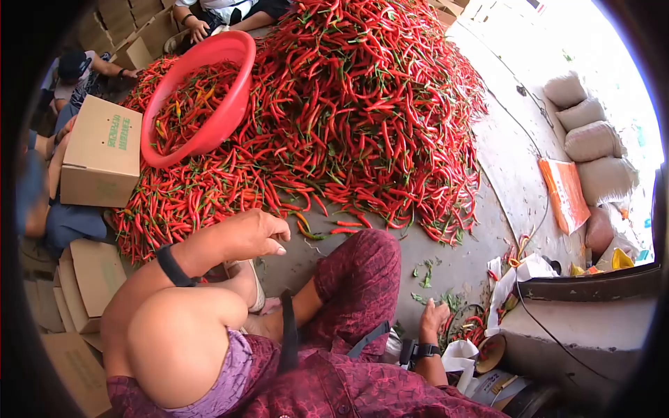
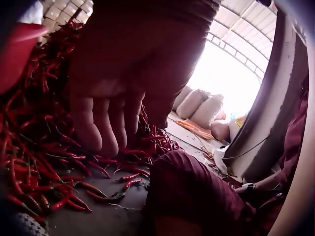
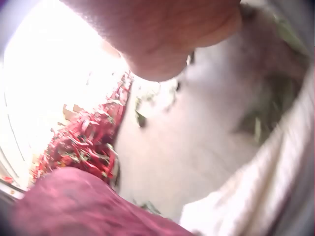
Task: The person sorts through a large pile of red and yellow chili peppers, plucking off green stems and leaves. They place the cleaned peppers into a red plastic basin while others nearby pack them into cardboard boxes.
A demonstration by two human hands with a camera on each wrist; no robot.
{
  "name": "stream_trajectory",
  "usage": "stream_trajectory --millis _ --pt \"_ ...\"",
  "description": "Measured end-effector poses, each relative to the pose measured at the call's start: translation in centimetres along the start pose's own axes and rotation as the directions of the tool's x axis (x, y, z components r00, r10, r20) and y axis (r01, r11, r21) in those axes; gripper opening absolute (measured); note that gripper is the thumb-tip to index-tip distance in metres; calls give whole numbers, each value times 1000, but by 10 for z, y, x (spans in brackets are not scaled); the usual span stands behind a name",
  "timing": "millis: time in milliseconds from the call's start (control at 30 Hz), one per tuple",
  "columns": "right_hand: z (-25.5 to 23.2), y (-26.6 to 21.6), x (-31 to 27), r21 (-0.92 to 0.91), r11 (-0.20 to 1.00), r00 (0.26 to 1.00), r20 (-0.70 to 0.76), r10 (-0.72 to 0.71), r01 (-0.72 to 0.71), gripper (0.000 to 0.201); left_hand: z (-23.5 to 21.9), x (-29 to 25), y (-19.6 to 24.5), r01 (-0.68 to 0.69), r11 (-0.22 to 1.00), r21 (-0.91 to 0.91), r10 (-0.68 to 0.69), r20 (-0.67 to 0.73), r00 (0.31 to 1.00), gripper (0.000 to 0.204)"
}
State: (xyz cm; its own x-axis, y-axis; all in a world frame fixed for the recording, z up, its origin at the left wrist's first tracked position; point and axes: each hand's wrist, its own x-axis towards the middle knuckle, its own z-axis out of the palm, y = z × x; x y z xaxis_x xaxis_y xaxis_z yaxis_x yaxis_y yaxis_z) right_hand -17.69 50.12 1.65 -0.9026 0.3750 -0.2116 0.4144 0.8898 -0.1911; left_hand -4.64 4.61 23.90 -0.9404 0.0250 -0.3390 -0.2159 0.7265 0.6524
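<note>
A large heap of red chili peppers [image 1: 369, 104] with green stems fills the floor ahead. My left hand [image 1: 254, 235] hovers over its near edge, above the bent leg. In the left wrist view the fingers of that hand [image 2: 110, 118] hang loosely, with several chilies lying on the floor below. My right hand [image 1: 433, 322] is low on the other side of the knee, beside scattered green leaves [image 1: 453, 302] and a small pile of chilies [image 1: 474, 327]. The right wrist view shows part of this hand [image 3: 172, 34] over the grey floor, with no chili visible in it.
A red plastic basin [image 1: 240, 90] holding chilies tilts on the heap. At left stand a cardboard box [image 1: 101, 150] and folded cartons [image 1: 97, 279]. Other people sit at the far left and top. Filled sacks [image 1: 592, 139] line the right, behind a concrete ledge [image 1: 578, 327] and a cable.
</note>
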Motion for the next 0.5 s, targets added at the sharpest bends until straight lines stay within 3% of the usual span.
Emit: stream_trajectory --millis 33,100,133,167,200,267,300,333,367,400,433,500 --pt "-11 6 12 46 991 990 47 -130 128 52 -6 -7 12 3 1000 17 -3 -4 1000 30" --pt "-38 -25 29 336 863 926 -123 -358 378 34 -12 -7 15 52 997 57 -50 -25 998 29" --pt "-49 -53 35 578 715 907 -118 -404 394 27 -13 -7 9 100 992 70 -97 -39 994 29" --pt "-63 -90 32 669 603 861 -112 -497 435 24 -13 -8 3 152 985 81 -148 -53 988 29" --pt "-73 -129 28 751 475 801 -120 -586 459 21 -13 -6 -6 121 993 6 -120 -83 989 29" --pt "-87 -207 9 882 304 662 -13 -749 361 18 -29 -4 -3 153 988 -12 -153 -61 986 29" --pt "-86 -242 -3 891 243 603 -42 -797 383 16 -42 -4 -1 171 985 -20 -172 -51 984 29" --pt "-88 -274 -16 844 245 536 -59 -842 478 15 -59 -5 3 202 979 -6 -202 -61 978 28" --pt "-75 -303 -20 863 234 500 -25 -866 448 16 -77 -8 8 243 969 47 -237 -109 965 27" --pt "-66 -329 -25 798 270 470 -19 -882 539 20 -94 -9 3 252 967 41 -242 -158 957 25" --pt "-63 -353 -33 757 318 475 10 -880 572 24 -107 -11 -2 260 965 35 -248 -206 947 24" --pt "-28 -391 -32 732 291 446 -19 -895 616 30 -122 -16 -3 298 951 75 -249 -383 890 22"
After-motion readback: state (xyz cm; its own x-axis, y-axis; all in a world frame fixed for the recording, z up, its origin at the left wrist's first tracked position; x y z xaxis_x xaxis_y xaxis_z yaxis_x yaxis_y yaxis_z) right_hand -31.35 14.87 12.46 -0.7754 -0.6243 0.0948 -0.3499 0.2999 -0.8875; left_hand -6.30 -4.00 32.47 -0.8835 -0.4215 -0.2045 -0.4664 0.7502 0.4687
